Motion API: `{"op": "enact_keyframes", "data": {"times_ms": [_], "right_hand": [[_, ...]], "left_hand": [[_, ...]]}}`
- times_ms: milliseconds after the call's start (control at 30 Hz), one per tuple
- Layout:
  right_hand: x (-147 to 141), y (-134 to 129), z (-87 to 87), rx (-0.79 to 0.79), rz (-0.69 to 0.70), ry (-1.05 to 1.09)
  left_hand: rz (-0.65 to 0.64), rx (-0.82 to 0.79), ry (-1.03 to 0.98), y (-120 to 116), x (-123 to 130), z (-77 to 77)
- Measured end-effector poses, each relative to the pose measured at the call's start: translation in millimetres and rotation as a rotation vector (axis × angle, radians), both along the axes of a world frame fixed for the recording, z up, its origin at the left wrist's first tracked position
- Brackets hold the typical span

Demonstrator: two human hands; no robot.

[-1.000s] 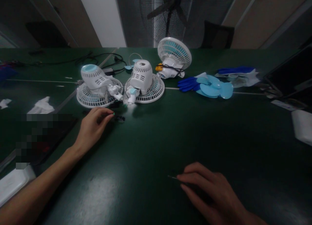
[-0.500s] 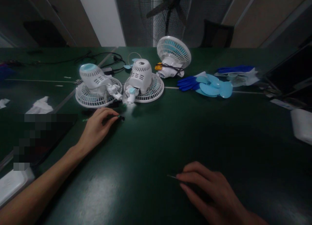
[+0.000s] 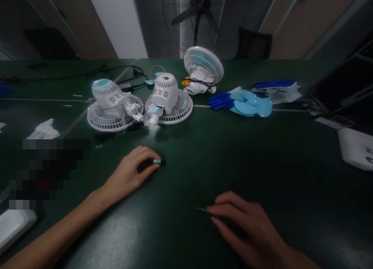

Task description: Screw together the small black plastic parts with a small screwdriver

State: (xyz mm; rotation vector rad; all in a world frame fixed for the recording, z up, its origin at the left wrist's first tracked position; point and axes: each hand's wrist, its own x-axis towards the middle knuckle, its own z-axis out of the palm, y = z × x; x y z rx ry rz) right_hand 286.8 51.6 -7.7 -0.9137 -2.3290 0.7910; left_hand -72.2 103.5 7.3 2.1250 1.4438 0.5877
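Note:
Between thumb and forefinger, my left hand [image 3: 136,170] pinches a small green and black part [image 3: 157,161], too small to name, just above the dark green table [image 3: 180,238]. Lower right, my right hand [image 3: 244,222] grips a thin metal piece [image 3: 201,209] whose narrow tip points left; the rest is hidden in the fingers. Beyond my left hand, two white fans lie grille-down: the left fan [image 3: 112,102] and the middle fan [image 3: 167,96]. A third fan [image 3: 202,69], its dark cord wound round the base, leans behind them.
Light blue fan blades [image 3: 252,103] lie beside blue gloves [image 3: 221,100], with another glove pair [image 3: 276,84] farther right. A black cable [image 3: 116,67] runs along the back left. Crumpled white paper [image 3: 43,129] lies left; white boxes stand at the right [image 3: 357,146] and lower left [image 3: 17,226].
My left hand has moved toward me and to the right, away from the fans, carrying the small part. My right hand stays nearly in place. The view has shifted slightly.

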Motion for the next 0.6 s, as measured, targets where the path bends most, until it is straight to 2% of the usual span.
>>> {"op": "enact_keyframes", "data": {"times_ms": [133,233,367,600], "right_hand": [[-3.5,-2.5,3.4,0.016,-0.019,0.032],[-6.4,-4.7,5.7,0.052,-0.03,0.053],[-6.9,-6.4,3.4,0.074,-0.043,0.034],[-4.5,-10.3,-1.7,0.054,0.029,-0.002]], "left_hand": [[-0.233,-0.104,-0.042,-37.1,63.1,2.0],[-0.262,-0.161,-0.072,-53.0,86.4,4.2],[-0.264,-0.183,-0.088,-53.7,86.9,6.6],[-0.277,-0.164,-0.077,-53.3,84.4,3.3]]}}
